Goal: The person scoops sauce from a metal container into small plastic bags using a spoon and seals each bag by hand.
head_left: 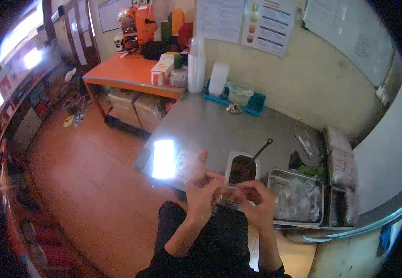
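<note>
My left hand (202, 192) and my right hand (260, 202) are close together in front of the steel table's near edge. Both pinch the top of a small clear plastic bag (231, 191), with something reddish-brown showing through or behind it. Just beyond my fingers stands a metal pan (231, 163) of dark brown contents (242, 170). A dark-handled utensil (262, 149) leans in it, its working end hidden. To the right of my right hand, a metal tray (320, 217) holds several clear plastic packets (297, 199).
The steel table (196, 125) runs back to the wall. On it are a blue-green tray (255, 107) with plastic containers, a tall stack of clear cups (196, 65), and stacked packs (342, 157) at right. A glaring white rectangle (164, 159) lies left. An orange table (117, 72) stands behind.
</note>
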The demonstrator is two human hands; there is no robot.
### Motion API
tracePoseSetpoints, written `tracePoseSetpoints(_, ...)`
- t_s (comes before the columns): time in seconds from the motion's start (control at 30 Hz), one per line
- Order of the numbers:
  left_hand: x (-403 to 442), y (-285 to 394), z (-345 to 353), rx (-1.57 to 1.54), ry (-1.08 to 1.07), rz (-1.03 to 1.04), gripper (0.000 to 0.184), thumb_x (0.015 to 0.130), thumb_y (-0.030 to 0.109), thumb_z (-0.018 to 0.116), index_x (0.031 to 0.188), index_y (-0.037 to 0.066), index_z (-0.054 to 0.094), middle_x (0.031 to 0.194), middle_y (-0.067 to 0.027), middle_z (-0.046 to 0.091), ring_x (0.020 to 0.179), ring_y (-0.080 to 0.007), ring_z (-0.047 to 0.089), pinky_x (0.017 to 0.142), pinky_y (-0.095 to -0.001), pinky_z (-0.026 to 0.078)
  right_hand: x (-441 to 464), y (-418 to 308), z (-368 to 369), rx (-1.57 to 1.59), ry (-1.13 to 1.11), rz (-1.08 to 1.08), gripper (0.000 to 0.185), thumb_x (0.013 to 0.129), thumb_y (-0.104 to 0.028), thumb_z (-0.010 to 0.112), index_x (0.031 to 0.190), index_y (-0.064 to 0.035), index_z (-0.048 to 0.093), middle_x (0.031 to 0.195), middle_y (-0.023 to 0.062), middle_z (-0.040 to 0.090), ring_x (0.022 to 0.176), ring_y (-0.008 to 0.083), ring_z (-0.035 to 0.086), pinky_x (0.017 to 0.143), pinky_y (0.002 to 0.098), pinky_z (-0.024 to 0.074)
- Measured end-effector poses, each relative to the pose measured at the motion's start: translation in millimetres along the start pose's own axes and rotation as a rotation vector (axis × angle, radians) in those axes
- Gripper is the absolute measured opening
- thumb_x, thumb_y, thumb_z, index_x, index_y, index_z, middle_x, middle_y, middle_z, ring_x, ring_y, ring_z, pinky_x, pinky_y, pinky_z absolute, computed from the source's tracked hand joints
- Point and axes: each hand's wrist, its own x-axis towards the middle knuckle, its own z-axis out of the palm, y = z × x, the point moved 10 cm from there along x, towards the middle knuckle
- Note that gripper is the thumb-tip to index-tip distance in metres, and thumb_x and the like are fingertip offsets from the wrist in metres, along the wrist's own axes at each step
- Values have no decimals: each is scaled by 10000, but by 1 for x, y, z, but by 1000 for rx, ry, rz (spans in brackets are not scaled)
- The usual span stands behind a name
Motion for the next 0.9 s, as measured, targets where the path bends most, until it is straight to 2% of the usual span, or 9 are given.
tracePoseSetpoints(0.17,-9,8,1,-25,-124,66,153,806,69,609,947,19,574,762,-27,588,621,-82,537,569,-195,435,-7,-18,-1,-80,9,-74,69,819,-49,609,852,5,581,726,63,603,589,124,598,541,243,496)
tracePoseSetpoints(0.2,-17,40,8,355,-148,391,210,812,81,617,1005,22,559,805,-23,593,688,-90,546,646,-211,441,-10,-18,-5,-62,30,-25,66,819,-57,612,854,-8,586,720,65,611,575,124,605,519,244,489)
tracePoseSetpoints(0.27,-37,57,25,746,-165,708,268,818,94,625,1064,26,544,848,-18,597,754,-99,554,724,-228,447,-13,-24,-4,-41,47,21,63,818,-64,616,855,-21,591,715,66,620,562,124,612,498,245,482)
tracePoseSetpoints(0.33,-40,6,25,202,-411,235,281,827,126,636,1069,10,552,871,-19,606,813,-108,558,781,-263,452,-15,-38,2,-42,70,-33,112,872,-116,548,834,-11,551,620,42,559,451,93,532,415,214,420)
tracePoseSetpoints(0.4,-44,-19,12,296,-413,154,245,833,135,635,1019,-7,563,902,-28,606,847,-93,558,766,-261,462,-18,-25,0,-104,60,-38,107,875,-117,541,840,-16,543,608,37,554,438,88,521,399,210,402)
tracePoseSetpoints(0.47,-46,-27,5,87,-395,67,200,856,138,605,974,-19,568,887,-35,603,826,-93,562,742,-248,469,-18,-23,4,-164,51,-34,102,879,-118,534,845,-21,535,595,32,549,425,83,510,383,206,384)
tracePoseSetpoints(0.53,-45,-29,-3,69,-376,68,180,864,130,591,962,-19,566,869,-37,601,814,-92,564,729,-244,472,-20,-24,4,-175,83,45,43,845,-76,573,849,-33,567,732,62,600,576,104,563,528,238,450)
tracePoseSetpoints(0.8,-49,-11,-20,95,-209,165,143,880,120,563,936,-11,555,775,-17,580,698,-68,537,611,-210,448,-11,-48,25,-179,-16,-159,37,811,-71,598,826,-59,567,712,47,559,632,132,538,599,264,444)
tracePoseSetpoints(0.9,-57,-9,-11,550,-318,303,147,879,126,564,939,-7,553,753,-7,579,664,-49,515,575,-199,426,-12,-51,33,-260,-71,-213,56,792,-83,617,790,-56,568,698,48,546,623,149,528,586,270,433)
